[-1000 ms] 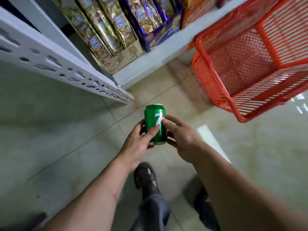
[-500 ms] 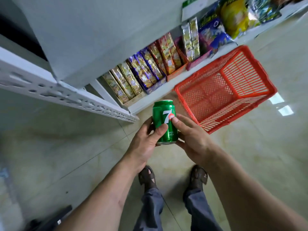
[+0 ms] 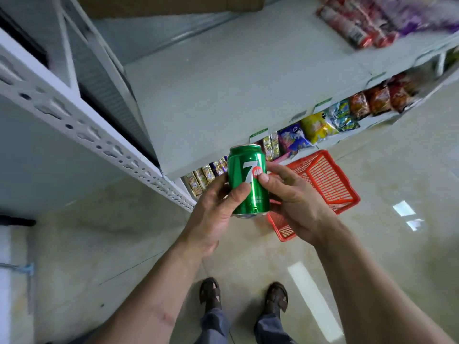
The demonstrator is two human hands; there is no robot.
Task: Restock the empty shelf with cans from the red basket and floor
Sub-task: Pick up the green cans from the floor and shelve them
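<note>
- Green can [image 3: 248,180] held upright at frame centre, in front of the shelf edge.
- Left hand [image 3: 216,214] wrapped round the can's lower half from 8 o'clock, thumb across the front.
- Right hand [image 3: 293,204] pinching the can from 3 o'clock, thumb tip on the red logo.
- Bare white shelf [image 3: 236,83] at 12 o'clock of the can.
- Red basket [image 3: 323,180] on the floor [image 3: 397,232] at 3 o'clock, partly hidden behind the right hand.
- Snack packets [image 3: 315,127] on the lower tier at 2 o'clock; blurred red tubes [image 3: 347,26] at the shelf's far right.
- Sandalled feet [image 3: 211,291] at 6 o'clock.
</note>
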